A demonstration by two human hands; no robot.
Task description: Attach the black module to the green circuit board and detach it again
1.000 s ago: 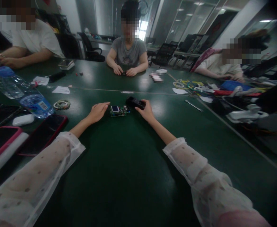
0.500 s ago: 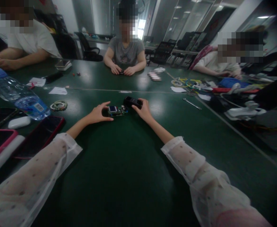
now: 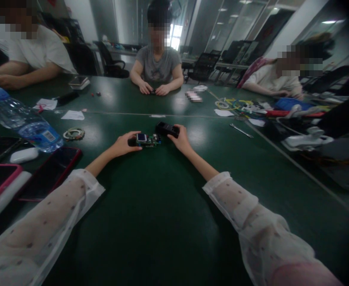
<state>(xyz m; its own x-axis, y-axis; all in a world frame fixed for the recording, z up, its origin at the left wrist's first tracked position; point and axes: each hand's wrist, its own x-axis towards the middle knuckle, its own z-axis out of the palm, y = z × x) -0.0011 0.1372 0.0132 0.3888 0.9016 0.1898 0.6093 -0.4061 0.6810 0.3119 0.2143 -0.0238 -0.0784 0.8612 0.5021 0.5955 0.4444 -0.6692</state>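
Note:
A small green circuit board (image 3: 151,141) with a little square screen lies on the dark green table (image 3: 144,206). My left hand (image 3: 125,143) has thumb and index finger closed on the board's left end, along its far and near edges. Just right of the board is a black plastic housing (image 3: 164,129), tilted, with openings in its face. My right hand (image 3: 181,139) grips the housing's right end between thumb and fingers. A narrow gap separates board and housing.
Left of my hands lie a plastic bottle (image 3: 40,133), a bracelet (image 3: 74,134), a phone (image 3: 51,172) and a white earbud case (image 3: 24,155). A wrench (image 3: 241,130) and tangled cables (image 3: 237,105) are at right. Three people sit around the table.
My left thumb and index finger have closed in on the circuit board from a wider spread. The housing in my right hand has barely moved.

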